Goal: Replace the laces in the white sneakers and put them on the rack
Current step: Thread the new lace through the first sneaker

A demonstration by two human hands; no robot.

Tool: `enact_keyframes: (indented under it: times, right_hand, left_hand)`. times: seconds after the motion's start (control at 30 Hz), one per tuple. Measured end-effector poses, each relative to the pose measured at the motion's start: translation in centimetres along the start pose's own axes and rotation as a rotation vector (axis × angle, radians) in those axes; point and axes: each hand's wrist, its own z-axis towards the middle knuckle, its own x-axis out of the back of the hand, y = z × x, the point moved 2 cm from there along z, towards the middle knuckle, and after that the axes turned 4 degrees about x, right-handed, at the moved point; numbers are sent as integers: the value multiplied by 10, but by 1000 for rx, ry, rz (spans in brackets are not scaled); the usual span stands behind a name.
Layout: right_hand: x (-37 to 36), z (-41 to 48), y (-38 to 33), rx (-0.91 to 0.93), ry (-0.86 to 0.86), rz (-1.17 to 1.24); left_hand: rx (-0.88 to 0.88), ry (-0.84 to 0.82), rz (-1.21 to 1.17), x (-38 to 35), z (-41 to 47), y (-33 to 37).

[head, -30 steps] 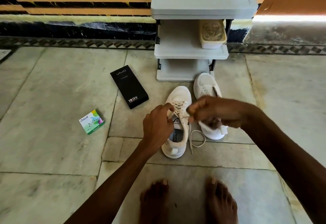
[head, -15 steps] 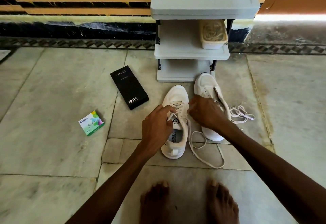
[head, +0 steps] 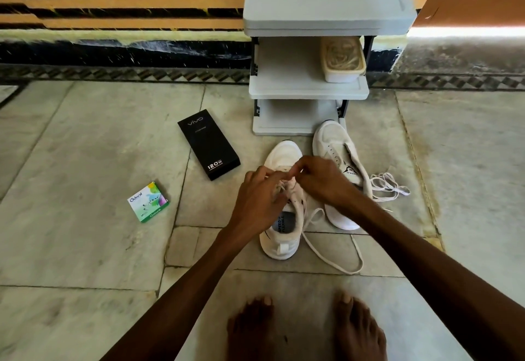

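Two white sneakers stand on the stone floor in front of the grey rack (head: pixel 308 92). Over the eyelets of the left sneaker (head: pixel 281 235) my left hand (head: pixel 260 198) pinches the lace near the tongue. My right hand (head: pixel 321 180) pinches the same lace (head: pixel 332 258) at the upper eyelets; its free end trails in a loop across the floor to the right. The right sneaker (head: pixel 332 144) has no lace and its tongue is pulled open. A loose bundle of lace (head: pixel 387 185) lies to its right.
A black phone box (head: pixel 208 144) and a small green and white carton (head: pixel 148 201) lie on the floor to the left. A plastic tub (head: pixel 342 60) holding coiled laces sits on the rack's middle shelf. My bare feet (head: pixel 306 329) are at the bottom edge.
My right hand came down from a raised pull to the sneaker's eyelets, and the lace end fell in a loop on the floor. My left hand stayed at the tongue.
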Motion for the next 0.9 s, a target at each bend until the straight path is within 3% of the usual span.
enact_keyframes:
  times: [0.07,0.2,0.33,0.47,0.57,0.67,0.77,0.9]
  right_hand:
    - [21,-10,-17,9,85,96]
    - [51,-30,-44,88,150,246]
    - [66,-36,-39,168,132,181]
    - [53,-32,-14,140,1,-68]
    - [32,-26,6,105,-193,-230]
    - [14,-25,21,83,-337,-201]
    - [6,-25,25,92,-277,-45]
    - [7,-19,23,-1,-10,453]
  left_hand:
    - [-41,-52,6,3,4,5]
    - [-34,-255,-307,16,8,21]
    - [-16,-97,-496,47,18,35]
    - [15,79,-693,78,23,41]
    - [32,82,-752,83,24,43]
    - [41,81,-796,80,26,41]
    - [132,80,-849,72,25,37]
    - [247,-32,-823,54,13,30]
